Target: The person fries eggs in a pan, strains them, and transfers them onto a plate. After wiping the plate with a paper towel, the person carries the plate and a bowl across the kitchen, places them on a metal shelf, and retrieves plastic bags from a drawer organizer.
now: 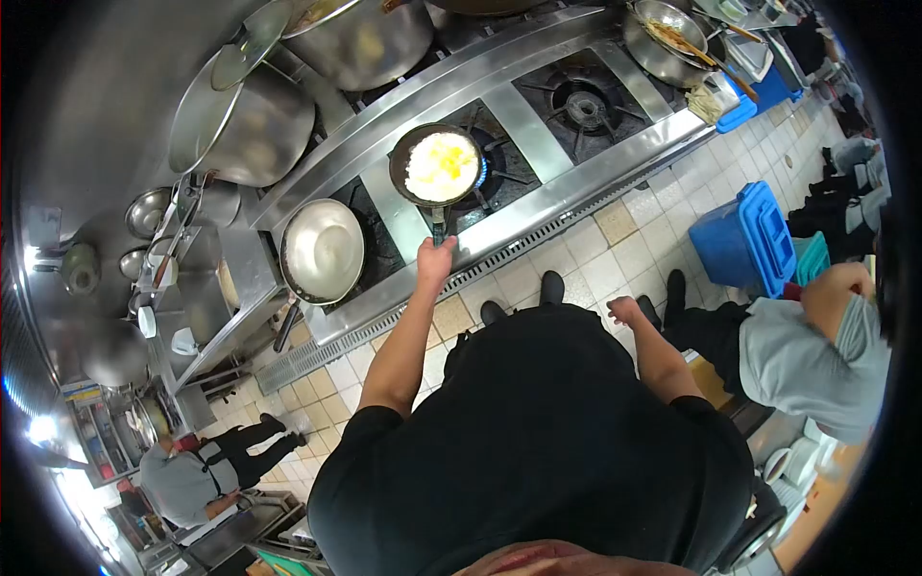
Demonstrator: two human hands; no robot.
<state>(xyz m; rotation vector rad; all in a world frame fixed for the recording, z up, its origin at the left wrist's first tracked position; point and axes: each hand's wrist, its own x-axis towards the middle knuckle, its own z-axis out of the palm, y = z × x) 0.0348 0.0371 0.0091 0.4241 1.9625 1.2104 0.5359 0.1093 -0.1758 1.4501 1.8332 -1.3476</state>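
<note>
My left hand (pixel 435 263) is wrapped round the dark handle of a small frying pan (pixel 396 165). Inside the pan lies a round of egg (pixel 442 165), white with bright yellow patches. Blue flame (pixel 481 173) shows at the pan's right side, over the gas burner. To the left, a wide shallow pan (pixel 327 252) with a bare shiny inside rests on the stove, its handle (pixel 285 327) sticking out over the front edge. My right hand (pixel 624 310) hangs beside my body above the floor, fingers curled in, with nothing visible in it.
Large steel pots (pixel 240 125) stand behind the stove's front rail. Another burner (pixel 584 106) is to the right, with a pan and chopsticks (pixel 706 58) beyond. A blue lidded bin (pixel 740 240) stands near a co-worker (pixel 807 360) at my right. Another person (pixel 206 475) is behind left.
</note>
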